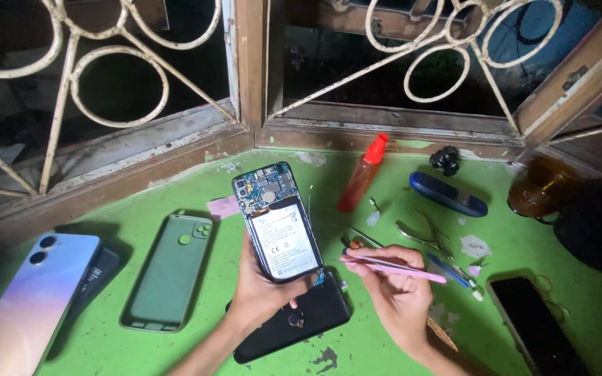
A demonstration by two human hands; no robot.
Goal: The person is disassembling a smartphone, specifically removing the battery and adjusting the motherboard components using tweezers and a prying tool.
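Observation:
My left hand (pixel 263 289) holds an opened smartphone (pixel 276 219) upright, its back removed, showing a white battery and blue circuit board. My right hand (pixel 395 289) grips a pink tweezer-like tool (pixel 398 267), its tip pointing left toward the phone's lower right edge. Under both hands a black back cover (pixel 315 317) lies on the green surface.
A green phone case (pixel 168 271) lies to the left, beside a pale blue phone (pixel 29 299) stacked on a dark phone. A red bottle (pixel 362 174), a blue oval case (pixel 447 193), metal tweezers (pixel 419 237) and a dark phone (pixel 538 324) lie right. A window grille stands behind.

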